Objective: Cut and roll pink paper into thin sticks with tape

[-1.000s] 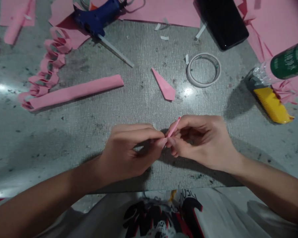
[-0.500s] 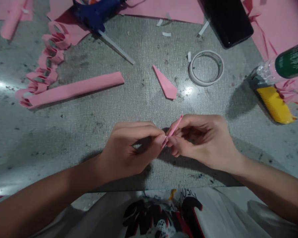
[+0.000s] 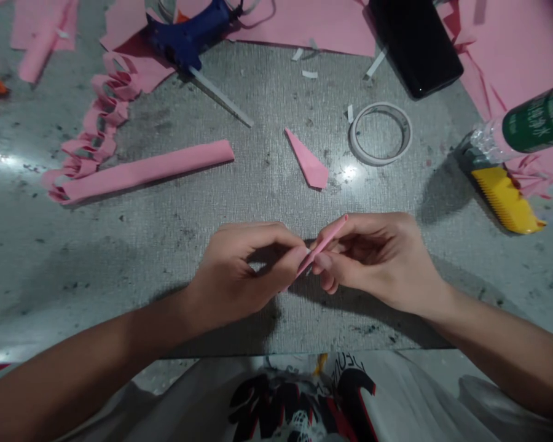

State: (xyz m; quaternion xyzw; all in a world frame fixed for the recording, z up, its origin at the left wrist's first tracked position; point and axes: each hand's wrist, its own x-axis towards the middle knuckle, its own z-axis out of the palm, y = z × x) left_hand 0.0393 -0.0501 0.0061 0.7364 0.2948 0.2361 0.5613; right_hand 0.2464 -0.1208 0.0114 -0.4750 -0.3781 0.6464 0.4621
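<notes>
Between my two hands is a narrow piece of folded pink paper (image 3: 330, 236), tilted with its tip up to the right. My left hand (image 3: 253, 264) pinches its lower part between thumb and fingertips. From the other side, my right hand (image 3: 373, 258) grips it with thumb and forefinger, the other fingers curled beneath. A small white bit shows at the left fingertips; I cannot tell what it is. Just beyond my hands lies a pink kite-shaped folded paper (image 3: 311, 164). A roll of white tape (image 3: 357, 147) rests behind my right hand.
A pink paper strip (image 3: 152, 170) joins a folded pink chain (image 3: 99, 126) at left. Behind are a blue glue gun (image 3: 191, 34) with its glue stick (image 3: 223, 98), pink sheets (image 3: 304, 24) and a black phone (image 3: 417, 46). At right are a bottle (image 3: 534, 120) and a yellow comb-like piece (image 3: 507, 199).
The folded paper between my fingers has turned slightly, its tip now farther right and more of its side showing. Both hands keep their pinch. The view has shifted a little.
</notes>
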